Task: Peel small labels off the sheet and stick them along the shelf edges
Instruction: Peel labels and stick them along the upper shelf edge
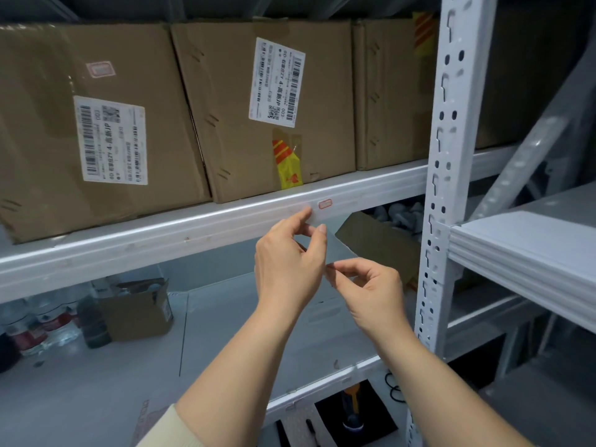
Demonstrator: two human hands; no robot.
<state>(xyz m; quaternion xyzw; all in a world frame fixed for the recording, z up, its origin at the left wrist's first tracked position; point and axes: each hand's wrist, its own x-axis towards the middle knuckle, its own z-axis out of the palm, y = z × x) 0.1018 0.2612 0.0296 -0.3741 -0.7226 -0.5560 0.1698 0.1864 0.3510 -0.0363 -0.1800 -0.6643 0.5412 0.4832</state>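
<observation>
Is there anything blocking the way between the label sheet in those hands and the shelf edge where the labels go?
Nothing visible. The sheet, pinched by the left hand and right hand, sits right below the bare shelf edge. One label is already stuck there; the boxes sit above it, on the shelf.

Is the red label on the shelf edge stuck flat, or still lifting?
Flat, as far as visible: the label lies flush on the shelf edge, no corner raised, with neither hand touching it.
</observation>
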